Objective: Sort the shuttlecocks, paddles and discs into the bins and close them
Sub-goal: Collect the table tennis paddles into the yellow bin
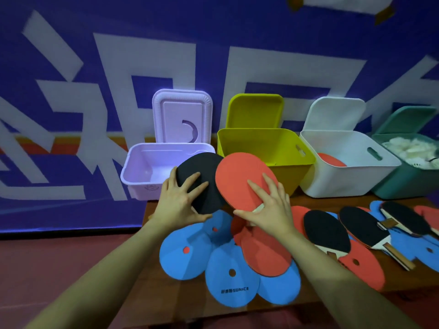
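Mid-frame, the left hand [181, 201] grips a black paddle [202, 184] and the right hand [267, 206] a red paddle [244, 181], lifted toward the open bins [266, 143], likely for dropping in.

**Readable text: one brand mark**

The front blue disc [231, 279] carries a dark printed line near its lower edge: a few small Chinese characters, too small to read, followed by "SONICE". The blue banner [71, 55] behind the bins shows huge white strokes, cropped and illegible.
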`<state>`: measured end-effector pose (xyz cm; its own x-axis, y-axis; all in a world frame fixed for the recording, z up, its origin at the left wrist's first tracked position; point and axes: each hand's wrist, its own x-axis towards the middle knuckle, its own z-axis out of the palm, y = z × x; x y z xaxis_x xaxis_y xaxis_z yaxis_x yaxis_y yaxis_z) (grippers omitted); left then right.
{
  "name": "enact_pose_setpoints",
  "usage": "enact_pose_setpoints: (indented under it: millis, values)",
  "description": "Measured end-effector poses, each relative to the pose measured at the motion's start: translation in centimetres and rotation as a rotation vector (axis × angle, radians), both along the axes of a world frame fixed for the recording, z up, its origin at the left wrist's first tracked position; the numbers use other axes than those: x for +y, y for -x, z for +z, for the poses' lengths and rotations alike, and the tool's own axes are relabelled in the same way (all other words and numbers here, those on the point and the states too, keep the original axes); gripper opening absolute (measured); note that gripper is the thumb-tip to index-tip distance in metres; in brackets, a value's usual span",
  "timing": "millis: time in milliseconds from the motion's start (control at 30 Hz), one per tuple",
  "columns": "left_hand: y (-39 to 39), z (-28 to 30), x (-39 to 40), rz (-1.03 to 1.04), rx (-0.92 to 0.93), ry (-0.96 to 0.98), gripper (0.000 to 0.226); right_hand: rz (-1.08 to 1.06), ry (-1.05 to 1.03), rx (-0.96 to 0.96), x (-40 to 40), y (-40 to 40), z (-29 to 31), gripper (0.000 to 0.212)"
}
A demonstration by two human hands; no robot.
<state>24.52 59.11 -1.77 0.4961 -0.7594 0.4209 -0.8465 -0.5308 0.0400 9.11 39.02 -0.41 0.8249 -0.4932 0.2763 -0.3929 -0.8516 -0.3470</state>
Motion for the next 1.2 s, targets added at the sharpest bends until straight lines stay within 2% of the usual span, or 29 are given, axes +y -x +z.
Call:
enact_pose_setpoints:
  millis: [267,600,733,900,1067,1133,1200]
  values:
    - [-2.1,3.1,-5.7,-0.051,-0.024,0.167,0.084,-0.016,0.075,-0.075,-5.5,-1.9,3.3,0.093]
    - [-6.3,7.1,-20.0,-0.038,-0.062,0.164,0.087,-0.066,0.118,-0.158,-19.6,-5.0,6.0,0.092]
    - [-8.0,6.1,-24.6,-0.02,0.063,0.055,0.093,-0.08,0.079,-0.158,-24.5,-6.2,6.1,0.092]
    - [-8.9,3.7,-28.5,0.017,0.229,-0.188,0.107,-0.023,0.024,-0.137,-28.8,-8.2,5.3,0.096]
    - [-8.2,0.4,-30.9,0.061,0.426,-0.38,0.106,0.03,-0.167,-0.158,-30.3,-10.1,4.0,0.095]
    - [-8.0,-0.6,-31.8,0.082,0.477,-0.429,0.107,0.077,-0.146,-0.116,-30.6,-10.6,3.8,0.092]
    - [-8.2,-0.6,-32.4,0.136,0.55,-0.456,0.118,0.115,-0.12,-0.066,-30.8,-11.0,3.7,0.094]
